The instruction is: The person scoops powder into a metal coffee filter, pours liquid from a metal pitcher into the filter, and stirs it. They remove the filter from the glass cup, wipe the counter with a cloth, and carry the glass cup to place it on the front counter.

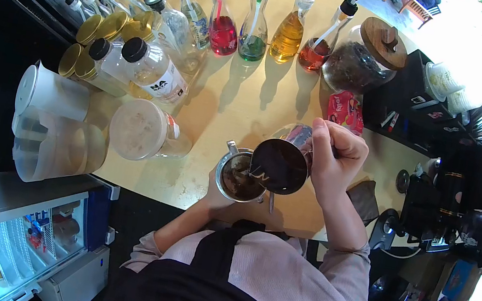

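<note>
My right hand [337, 157] is closed round the handle of a round metal pitcher [287, 174], whose inside looks dark. The pitcher is tilted to the left, its rim over the right edge of a metal cup [241, 175] with dark brown contents. Below and left of that cup is my left hand [219, 191], its fingers mostly hidden behind the cup, which it appears to hold from the side. Behind the pitcher, part of a clear glass container [297, 136] shows.
Pump bottles with coloured syrups [253, 31] line the table's far edge. A large jar with a wooden lid [361, 59] and a pink packet [346, 111] are at the right. Left are a lidded tub [139, 130], clear bottles [158, 76] and a plastic pitcher [53, 148].
</note>
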`<action>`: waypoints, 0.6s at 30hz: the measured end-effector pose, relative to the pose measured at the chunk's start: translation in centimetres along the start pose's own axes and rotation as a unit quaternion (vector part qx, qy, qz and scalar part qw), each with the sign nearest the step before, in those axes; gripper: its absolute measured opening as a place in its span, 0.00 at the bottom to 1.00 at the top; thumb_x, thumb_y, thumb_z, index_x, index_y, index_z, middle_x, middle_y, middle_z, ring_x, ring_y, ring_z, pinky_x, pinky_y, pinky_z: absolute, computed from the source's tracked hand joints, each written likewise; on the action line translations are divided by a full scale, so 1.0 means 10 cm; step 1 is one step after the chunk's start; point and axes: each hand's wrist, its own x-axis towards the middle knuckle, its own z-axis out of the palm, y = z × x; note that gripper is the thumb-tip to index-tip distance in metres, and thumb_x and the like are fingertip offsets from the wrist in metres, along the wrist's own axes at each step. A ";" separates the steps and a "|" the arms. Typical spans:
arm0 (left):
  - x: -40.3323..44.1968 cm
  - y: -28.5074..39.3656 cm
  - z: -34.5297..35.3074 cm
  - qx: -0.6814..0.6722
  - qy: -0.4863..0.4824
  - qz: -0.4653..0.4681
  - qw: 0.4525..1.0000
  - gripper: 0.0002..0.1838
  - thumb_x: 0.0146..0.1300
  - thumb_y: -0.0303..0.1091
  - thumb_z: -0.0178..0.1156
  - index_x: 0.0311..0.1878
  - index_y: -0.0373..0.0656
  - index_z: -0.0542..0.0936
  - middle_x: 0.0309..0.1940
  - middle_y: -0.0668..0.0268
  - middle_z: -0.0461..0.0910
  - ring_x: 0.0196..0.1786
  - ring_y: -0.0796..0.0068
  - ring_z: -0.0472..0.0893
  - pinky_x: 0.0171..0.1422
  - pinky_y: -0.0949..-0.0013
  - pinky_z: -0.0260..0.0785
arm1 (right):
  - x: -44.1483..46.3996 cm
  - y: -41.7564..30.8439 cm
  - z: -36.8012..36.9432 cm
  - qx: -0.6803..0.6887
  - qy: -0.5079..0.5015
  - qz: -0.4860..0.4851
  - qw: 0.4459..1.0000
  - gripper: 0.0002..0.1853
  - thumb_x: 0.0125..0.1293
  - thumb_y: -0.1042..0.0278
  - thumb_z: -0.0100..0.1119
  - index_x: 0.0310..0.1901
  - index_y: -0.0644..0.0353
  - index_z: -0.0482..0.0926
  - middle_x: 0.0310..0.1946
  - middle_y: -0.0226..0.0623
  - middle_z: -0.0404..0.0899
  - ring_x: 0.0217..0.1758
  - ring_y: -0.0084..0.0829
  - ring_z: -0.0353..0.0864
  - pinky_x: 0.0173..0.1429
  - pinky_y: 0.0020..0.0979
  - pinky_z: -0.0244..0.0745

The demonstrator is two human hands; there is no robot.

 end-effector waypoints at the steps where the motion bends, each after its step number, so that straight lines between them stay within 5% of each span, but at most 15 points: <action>1: 0.00 -0.01 0.00 -0.043 0.006 -0.023 0.999 0.43 0.41 0.27 0.78 0.63 0.36 0.69 0.56 0.59 0.78 0.57 0.69 0.79 0.63 0.63 0.73 | 0.00 0.00 0.00 0.000 0.000 0.000 1.000 0.20 0.62 0.82 0.57 0.15 0.68 0.61 0.11 0.29 0.56 0.17 0.15 0.52 0.21 0.27 0.47; 7: -0.01 0.06 0.01 -0.016 0.004 0.007 1.000 0.43 0.40 0.28 0.79 0.63 0.36 0.69 0.56 0.58 0.78 0.57 0.69 0.79 0.63 0.63 0.73 | -0.02 0.01 0.00 0.015 -0.007 -0.018 1.000 0.20 0.61 0.83 0.57 0.14 0.68 0.62 0.10 0.30 0.57 0.15 0.18 0.52 0.21 0.27 0.48; 9: 0.00 0.10 0.03 0.011 0.002 0.020 1.000 0.43 0.40 0.28 0.79 0.63 0.36 0.70 0.56 0.59 0.78 0.56 0.69 0.79 0.63 0.63 0.73 | -0.02 0.01 -0.05 -0.013 -0.038 -0.066 0.997 0.20 0.66 0.81 0.53 0.14 0.68 0.68 0.12 0.29 0.70 0.13 0.13 0.66 0.18 0.19 0.55; 16: 0.01 0.14 0.06 0.029 0.011 0.016 0.999 0.42 0.39 0.27 0.80 0.61 0.35 0.71 0.54 0.59 0.79 0.56 0.70 0.80 0.63 0.63 0.72 | -0.02 -0.06 -0.05 -0.015 -0.035 -0.083 0.996 0.20 0.65 0.82 0.54 0.14 0.69 0.67 0.12 0.29 0.70 0.13 0.14 0.65 0.19 0.20 0.54; 18: 0.02 0.20 0.08 0.037 0.002 0.021 0.999 0.42 0.39 0.27 0.80 0.61 0.35 0.71 0.54 0.59 0.79 0.56 0.70 0.80 0.63 0.63 0.72 | -0.02 -0.09 -0.01 0.007 -0.006 -0.055 0.998 0.20 0.60 0.84 0.56 0.13 0.67 0.62 0.10 0.31 0.58 0.14 0.18 0.54 0.20 0.27 0.50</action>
